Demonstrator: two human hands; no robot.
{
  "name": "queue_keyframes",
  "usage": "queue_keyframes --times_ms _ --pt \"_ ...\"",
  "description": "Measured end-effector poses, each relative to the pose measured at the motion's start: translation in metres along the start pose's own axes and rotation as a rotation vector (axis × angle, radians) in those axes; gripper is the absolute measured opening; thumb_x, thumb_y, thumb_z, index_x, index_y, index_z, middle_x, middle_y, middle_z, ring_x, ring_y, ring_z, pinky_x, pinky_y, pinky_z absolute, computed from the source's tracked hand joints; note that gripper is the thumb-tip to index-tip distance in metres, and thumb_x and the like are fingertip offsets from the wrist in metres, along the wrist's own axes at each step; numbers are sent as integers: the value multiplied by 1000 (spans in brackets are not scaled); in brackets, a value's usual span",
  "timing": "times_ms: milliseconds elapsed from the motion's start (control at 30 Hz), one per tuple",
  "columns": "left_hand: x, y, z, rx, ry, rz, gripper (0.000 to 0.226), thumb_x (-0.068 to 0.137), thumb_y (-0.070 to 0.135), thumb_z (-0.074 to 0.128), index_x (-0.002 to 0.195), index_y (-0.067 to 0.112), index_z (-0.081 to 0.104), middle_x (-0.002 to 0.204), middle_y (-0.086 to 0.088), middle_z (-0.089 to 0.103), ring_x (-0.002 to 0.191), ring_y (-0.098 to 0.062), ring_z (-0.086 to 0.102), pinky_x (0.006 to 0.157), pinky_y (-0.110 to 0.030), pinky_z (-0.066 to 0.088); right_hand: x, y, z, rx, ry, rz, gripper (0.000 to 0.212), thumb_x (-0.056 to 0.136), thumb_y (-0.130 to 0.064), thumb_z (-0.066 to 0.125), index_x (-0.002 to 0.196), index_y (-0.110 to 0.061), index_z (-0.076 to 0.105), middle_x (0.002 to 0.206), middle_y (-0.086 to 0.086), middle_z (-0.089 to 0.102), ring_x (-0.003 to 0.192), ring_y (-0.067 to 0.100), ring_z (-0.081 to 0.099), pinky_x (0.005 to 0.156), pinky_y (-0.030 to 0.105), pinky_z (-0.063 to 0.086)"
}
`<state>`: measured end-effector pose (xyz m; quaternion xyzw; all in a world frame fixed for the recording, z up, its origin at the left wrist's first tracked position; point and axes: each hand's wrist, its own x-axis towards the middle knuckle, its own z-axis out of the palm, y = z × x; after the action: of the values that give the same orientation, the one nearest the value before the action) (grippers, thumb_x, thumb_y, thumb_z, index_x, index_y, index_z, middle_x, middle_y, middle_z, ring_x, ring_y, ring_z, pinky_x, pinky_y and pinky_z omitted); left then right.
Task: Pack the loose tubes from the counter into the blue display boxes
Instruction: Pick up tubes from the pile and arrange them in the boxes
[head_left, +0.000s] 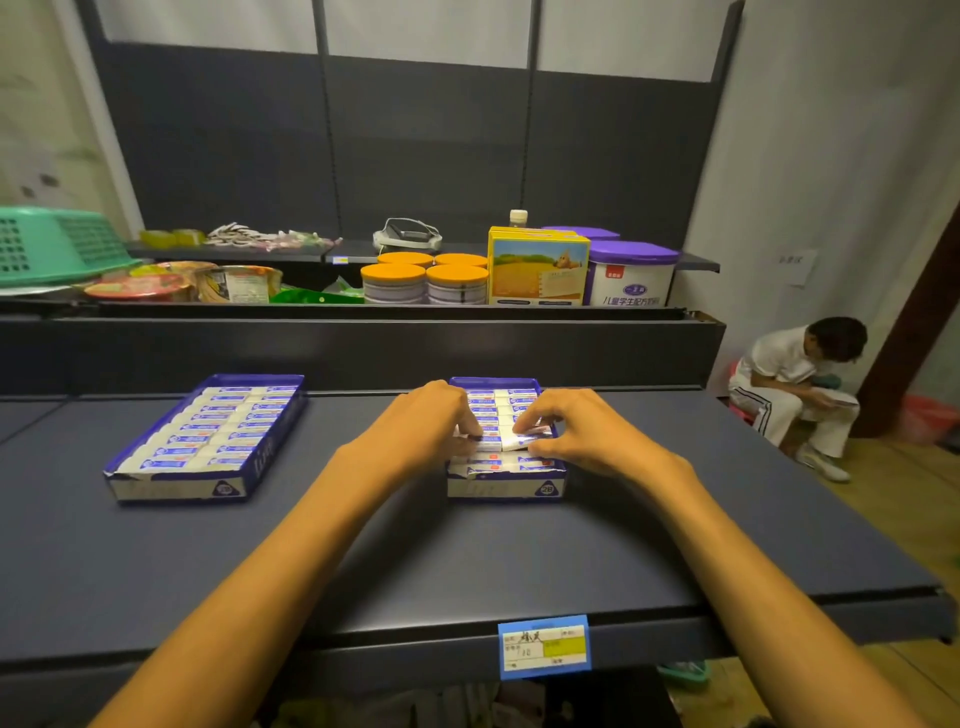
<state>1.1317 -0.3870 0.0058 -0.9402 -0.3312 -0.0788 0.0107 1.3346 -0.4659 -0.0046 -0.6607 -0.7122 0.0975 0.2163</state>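
Two blue display boxes stand on the dark counter. The left box (208, 488) is filled with rows of white and blue tubes (208, 436). The right box (506, 488) also holds rows of tubes (506, 402). Both my hands are over the middle of the right box. My left hand (431, 415) presses its fingertips down on a tube in the left row. My right hand (566, 431) pinches a tilted tube (524, 440) in the right row with curled fingers and thumb. The hands hide parts of the rows beneath them.
A raised dark ledge runs behind the boxes. On the shelf above stand orange-lidded cans (423, 283), a yellow carton (537, 267), a purple-lidded tub (631, 275), noodle bowls (140, 286) and a green basket (52, 244). A person (795, 384) sits low at the right. A price label (543, 647) hangs on the counter's front edge.
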Motion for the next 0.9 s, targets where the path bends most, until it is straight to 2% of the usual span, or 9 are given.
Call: queue_keyframes --times_ms 200,467,767,900 --pt "-1 -1 -1 -30 -7 -10 34 89 34 66 122 27 66 128 2 58 115 -15 51 87 -33 51 1 0 -3 -70 -36 -11 35 87 -30 71 121 -24 66 128 -4 56 110 6 45 79 18 41" --pt "1 1 -1 -52 -10 -18 34 89 32 66 122 25 66 130 2 58 118 -15 51 87 -29 50 4 0 -3 1 -54 20 32 85 -28 72 116 -20 69 123 -2 59 111 14 54 78 21 52" --pt "-3 4 -2 -78 7 -37 34 87 32 68 121 24 67 129 2 57 116 -15 51 87 -29 50 5 0 -3 20 -60 17 32 84 -29 73 114 -22 67 123 -3 59 105 13 56 73 18 50" --pt "-12 1 -5 -134 89 -92 42 87 38 67 126 21 62 130 1 58 116 -14 51 89 -33 49 -2 -1 -8 24 62 -12 40 86 -32 71 122 -22 60 125 -3 58 106 9 53 77 21 49"
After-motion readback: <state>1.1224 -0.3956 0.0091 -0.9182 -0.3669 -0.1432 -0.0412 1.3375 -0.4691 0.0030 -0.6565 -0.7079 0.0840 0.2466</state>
